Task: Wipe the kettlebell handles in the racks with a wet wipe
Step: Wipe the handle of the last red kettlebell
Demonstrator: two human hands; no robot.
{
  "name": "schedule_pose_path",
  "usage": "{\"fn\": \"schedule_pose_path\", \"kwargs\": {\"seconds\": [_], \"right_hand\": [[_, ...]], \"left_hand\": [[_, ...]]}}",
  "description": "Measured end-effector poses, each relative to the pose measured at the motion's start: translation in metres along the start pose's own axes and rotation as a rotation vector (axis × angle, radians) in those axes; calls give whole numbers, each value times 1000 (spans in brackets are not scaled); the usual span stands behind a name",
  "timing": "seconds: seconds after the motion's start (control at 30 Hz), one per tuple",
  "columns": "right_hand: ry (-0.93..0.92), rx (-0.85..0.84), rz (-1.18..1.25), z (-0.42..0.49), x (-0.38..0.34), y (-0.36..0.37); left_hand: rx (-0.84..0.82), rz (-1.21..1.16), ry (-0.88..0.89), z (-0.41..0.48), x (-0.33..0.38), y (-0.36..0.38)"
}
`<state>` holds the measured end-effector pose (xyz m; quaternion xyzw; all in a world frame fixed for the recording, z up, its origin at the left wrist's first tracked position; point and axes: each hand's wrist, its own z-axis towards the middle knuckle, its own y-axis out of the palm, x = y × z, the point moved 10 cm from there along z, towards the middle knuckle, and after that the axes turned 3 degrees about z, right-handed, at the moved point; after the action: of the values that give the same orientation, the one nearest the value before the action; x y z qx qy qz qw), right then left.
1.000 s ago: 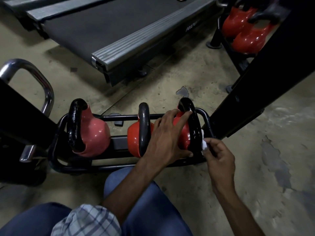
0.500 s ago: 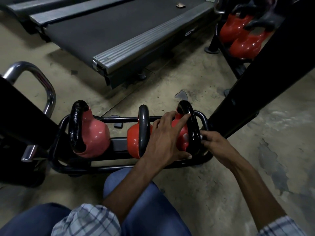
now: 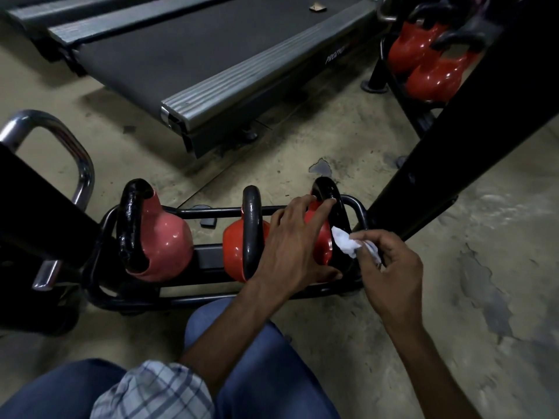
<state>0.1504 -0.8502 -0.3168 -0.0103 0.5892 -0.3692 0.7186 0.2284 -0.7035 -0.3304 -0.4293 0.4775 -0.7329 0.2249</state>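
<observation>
Where the right hand [image 3: 390, 267] pinches the crumpled white wet wipe [image 3: 348, 244] between thumb and fingertips, the wipe presses against the black handle [image 3: 329, 201] of the rightmost kettlebell [image 3: 320, 246] in the low black rack [image 3: 127, 297]. Left hand [image 3: 290, 249] lies spread over that kettlebell's red body, fingers splayed wide, fingertips up at the handle, gripping nothing. Left of it in the rack: a second red kettlebell [image 3: 234, 252], then a paler third [image 3: 166, 246], handles upright. Beyond the rack, a treadmill deck [image 3: 211, 55]. Right of the rack, a slanted black post [image 3: 453, 146]; behind it, more red kettlebells [image 3: 429, 74].
</observation>
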Motion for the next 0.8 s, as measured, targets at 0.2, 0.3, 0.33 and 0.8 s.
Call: {"fn": "schedule_pose_path", "kwargs": {"seconds": [0.2, 0.3, 0.33, 0.8], "right_hand": [[-82, 119, -94, 15, -20, 0], [-81, 113, -97, 7, -21, 1], [-70, 106, -105, 1, -21, 3], [4, 143, -26, 34, -22, 15]], "left_hand": [[-22, -6, 5, -3, -2, 3], [-19, -9, -2, -2, -3, 2], [-12, -9, 0, -2, -3, 2], [5, -24, 14, -1, -4, 1]]}}
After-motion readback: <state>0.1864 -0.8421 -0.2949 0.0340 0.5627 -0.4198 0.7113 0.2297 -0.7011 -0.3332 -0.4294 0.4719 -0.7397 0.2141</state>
